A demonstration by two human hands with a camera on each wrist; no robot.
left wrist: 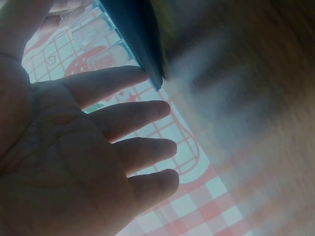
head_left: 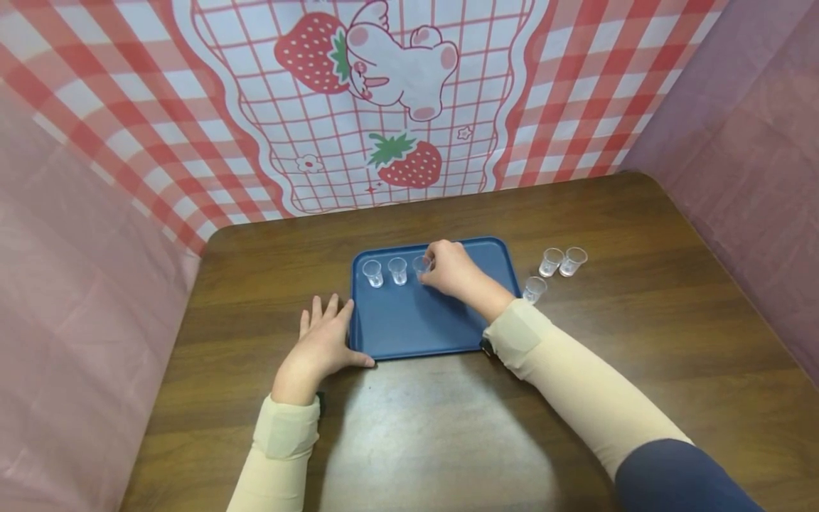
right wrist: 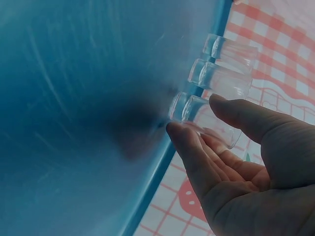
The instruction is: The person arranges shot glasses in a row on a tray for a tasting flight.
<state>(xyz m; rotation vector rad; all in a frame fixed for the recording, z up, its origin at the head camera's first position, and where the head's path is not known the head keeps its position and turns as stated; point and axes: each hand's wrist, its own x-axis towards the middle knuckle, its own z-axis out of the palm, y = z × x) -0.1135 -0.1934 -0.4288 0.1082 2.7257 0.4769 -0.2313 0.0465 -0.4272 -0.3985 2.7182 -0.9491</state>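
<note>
A blue tray (head_left: 422,331) lies on the table with a row of small clear shot glasses near its far edge. The left glass (head_left: 373,274) and the middle glass (head_left: 398,271) stand upright side by side. My right hand (head_left: 453,272) is at the third shot glass (right wrist: 204,115), pinching it between thumb and fingers at the right end of the row. At the tray's near left corner my left hand (head_left: 322,343) is spread, its thumb along the front edge and forefinger by the left side. In the left wrist view those fingers (left wrist: 142,113) are straight and hold nothing.
Right of the tray, two more shot glasses (head_left: 562,262) stand close together on the wooden table (head_left: 256,284). Another glass (head_left: 534,289) stands by the tray's right edge, beside my right forearm. A checked strawberry cloth (head_left: 409,85) hangs behind the table.
</note>
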